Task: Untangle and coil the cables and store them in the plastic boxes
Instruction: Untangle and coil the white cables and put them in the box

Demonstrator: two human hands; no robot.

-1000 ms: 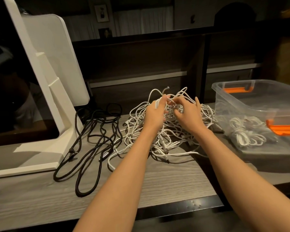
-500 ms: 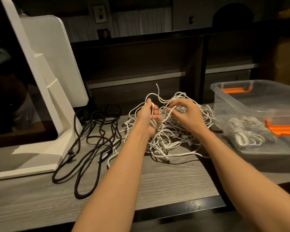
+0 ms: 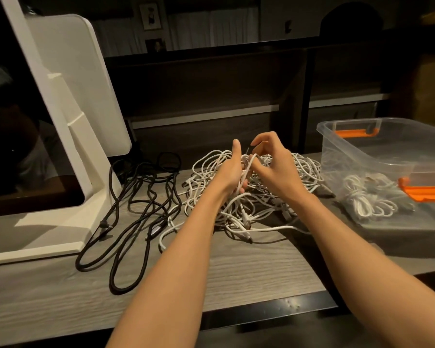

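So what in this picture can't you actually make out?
All in the head view:
- How many white cables make up the tangle: the strands overlap and both hands cover its middle.
- The left hand fingers: seen from behind, they curl out of sight round a strand.
- The plastic box: the right edge cuts it off.
- The coil in the box: blurred by the cloudy wall.
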